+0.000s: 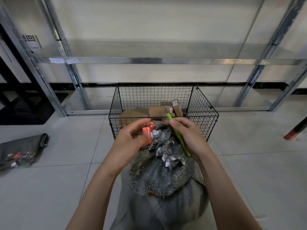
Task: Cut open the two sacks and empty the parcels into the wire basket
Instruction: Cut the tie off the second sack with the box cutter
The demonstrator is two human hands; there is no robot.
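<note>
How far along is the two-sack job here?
One flat grey sack lies aside and cardboard parcels sit in the wire basket. The left hand grips the second sack at its orange-taped neck; the right hand holds a green cutter. Cutting and emptying remain.

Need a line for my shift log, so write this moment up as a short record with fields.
left grip: pinches orange tape at the sack's mouth
right grip: holds green cutter, blade end pointing toward the basket
near sack: bulging, in front of the basket, frayed mouth bunched
other sack: lies flat on the floor, far left
wire basket: holds cardboard parcels
</note>
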